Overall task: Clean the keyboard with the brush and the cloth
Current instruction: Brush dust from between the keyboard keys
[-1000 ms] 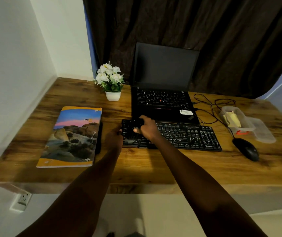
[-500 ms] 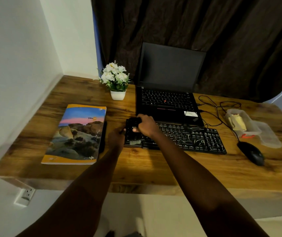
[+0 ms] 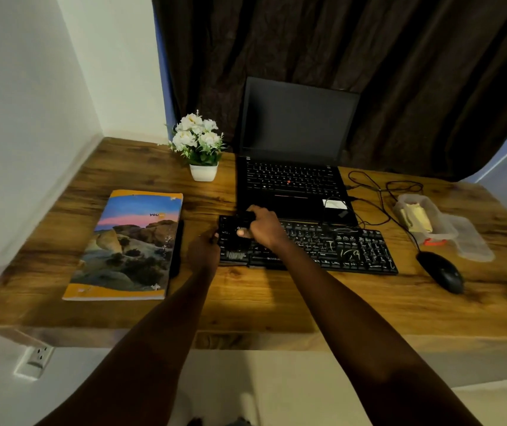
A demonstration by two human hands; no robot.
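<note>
A person leans over a wooden table (image 3: 277, 302), both bare arms stretched forward. The black keyboard (image 3: 323, 247) lies just in front of an open laptop (image 3: 292, 167). The right hand (image 3: 261, 227) is closed around a dark brush (image 3: 240, 238), whose bristles rest on the keys at the keyboard's left end. The left hand (image 3: 204, 249) grips the keyboard's left edge, steadying it. No cloth can be made out with certainty; the light thing in the clear tray (image 3: 449, 232) at the far right may be it.

The risks look small. A hard stroke could probably push the keyboard back against the laptop, or flick dust onto its keys. Loose cables (image 3: 378, 195) lie just past the right end and could snag a wide sweep, and the mouse (image 3: 441, 272) sits near there too. To the left, a book (image 3: 126, 244) lies beside the steadying hand. The front strip of table is bare, giving room to draw the keyboard closer.
</note>
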